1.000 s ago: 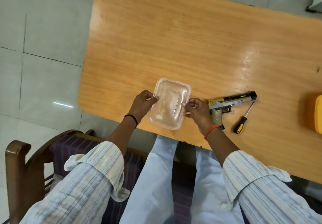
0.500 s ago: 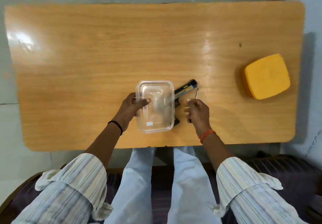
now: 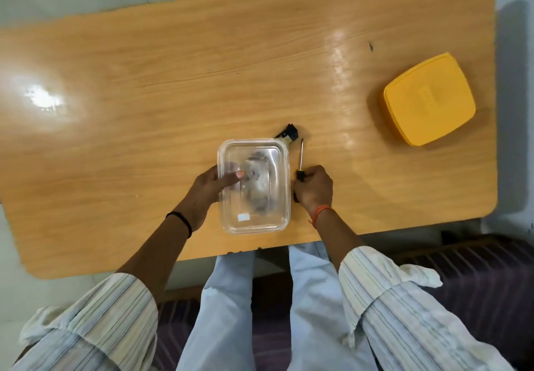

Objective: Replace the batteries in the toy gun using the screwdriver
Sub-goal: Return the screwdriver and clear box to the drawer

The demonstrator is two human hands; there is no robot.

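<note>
My right hand point(image 3: 313, 187) grips the screwdriver point(image 3: 300, 162), shaft pointing away; toy gun point(image 3: 287, 135) lies just left, under the clear box point(image 3: 254, 223) my left hand point(image 3: 211, 187) holds.

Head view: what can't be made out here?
- Toy gun: only the muzzle end shows; the clear container covers the rest, blurred through plastic.
- Battery cover and screw: not visible.
- Screwdriver: handle mostly hidden in the right hand; tip type too small to tell.
- Left hand: fingers under or behind the container, only dimly seen.
- Yellow lid: whether a box sits beneath is unclear.
</note>
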